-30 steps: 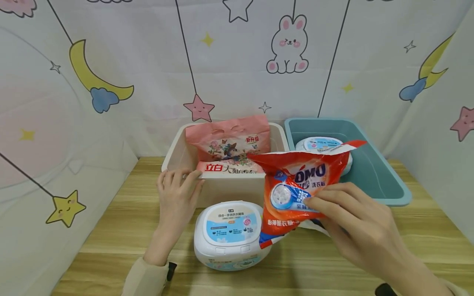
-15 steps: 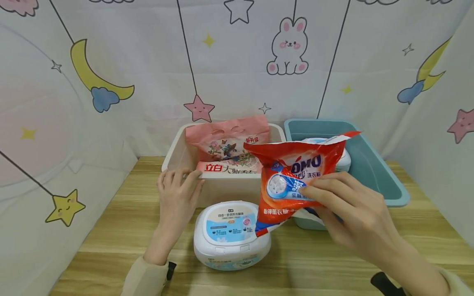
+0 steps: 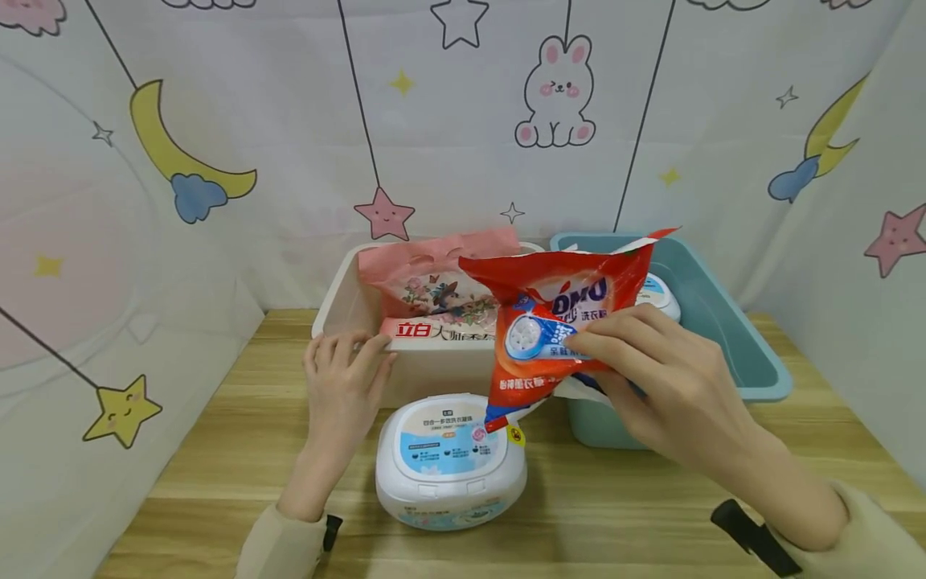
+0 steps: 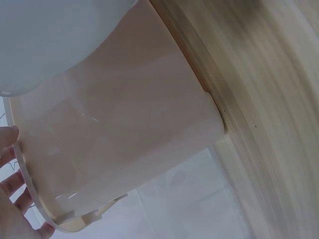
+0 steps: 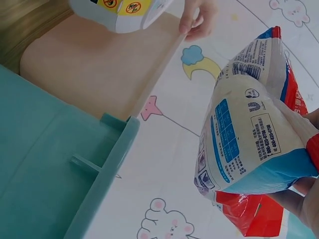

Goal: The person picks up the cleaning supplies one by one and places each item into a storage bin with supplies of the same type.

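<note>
My right hand [image 3: 658, 370] pinches a red bag of OMO laundry powder [image 3: 538, 322], raised in front of the two bins. The bag's white and blue back [image 5: 244, 129] faces the right wrist view. On the left, my left hand [image 3: 346, 378] holds the front rim of a white plastic bin [image 3: 427, 374], fingers over the edge. A pink bag of laundry powder [image 3: 434, 281] stands inside that bin, partly covered by the red bag. A white lidded tub of laundry pods [image 3: 448, 458] sits on the table before the white bin.
A blue-green bin [image 3: 752, 346] stands to the right of the white one. Inside it is another white tub [image 3: 660, 296], mostly hidden by the red bag. Both bins rest on a wood-grain table [image 3: 217, 482], with a patterned curtain [image 3: 448, 121] behind.
My right hand has carried the red laundry powder bag up and to the left, from before the blue-green bin toward the white bin. My left hand stays on the rim.
</note>
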`<state>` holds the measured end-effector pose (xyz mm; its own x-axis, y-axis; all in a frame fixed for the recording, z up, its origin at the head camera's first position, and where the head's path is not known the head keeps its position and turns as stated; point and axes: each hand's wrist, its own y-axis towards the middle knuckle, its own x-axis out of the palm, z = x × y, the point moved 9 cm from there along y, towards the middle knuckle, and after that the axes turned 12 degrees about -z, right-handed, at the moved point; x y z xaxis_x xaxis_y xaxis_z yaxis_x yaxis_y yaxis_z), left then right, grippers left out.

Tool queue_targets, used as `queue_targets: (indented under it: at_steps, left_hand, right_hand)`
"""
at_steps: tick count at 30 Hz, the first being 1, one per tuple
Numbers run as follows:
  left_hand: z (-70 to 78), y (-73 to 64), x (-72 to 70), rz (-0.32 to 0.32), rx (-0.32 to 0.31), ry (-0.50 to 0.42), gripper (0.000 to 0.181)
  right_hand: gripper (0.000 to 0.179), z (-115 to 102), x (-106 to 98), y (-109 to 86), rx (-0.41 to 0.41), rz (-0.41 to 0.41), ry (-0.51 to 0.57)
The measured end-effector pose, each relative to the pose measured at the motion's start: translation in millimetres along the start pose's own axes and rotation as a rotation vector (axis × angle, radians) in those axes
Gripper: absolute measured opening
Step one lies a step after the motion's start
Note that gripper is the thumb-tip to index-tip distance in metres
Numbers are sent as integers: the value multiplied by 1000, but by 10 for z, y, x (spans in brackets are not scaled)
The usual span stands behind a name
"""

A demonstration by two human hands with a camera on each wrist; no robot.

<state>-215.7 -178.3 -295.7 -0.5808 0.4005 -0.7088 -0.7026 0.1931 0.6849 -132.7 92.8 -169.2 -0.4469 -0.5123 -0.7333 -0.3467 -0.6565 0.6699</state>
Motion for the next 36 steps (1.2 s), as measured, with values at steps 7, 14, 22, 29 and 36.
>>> queue_targets:
  at_steps: [7,14,22,29,36]
  left_hand:
    - [-12,-3,1,-3,-5,1,23]
    - [-21,-8,2,1,-7,2,23]
    - [-14,0,7,6,0,2,22]
    - [-8,5,-4,-2,-2,-3,22]
    - [-7,4,-5,-3,0,-1,21]
  right_hand:
    - [34,69,54,96,8,-26,-1]
    - [21,148,131,158,23,-59,-19]
    - [31,190,152,241,29,-67,-41]
    - [33,187,159,333,16,-58,-50]
    - [34,224,201,396,6,-55,-52]
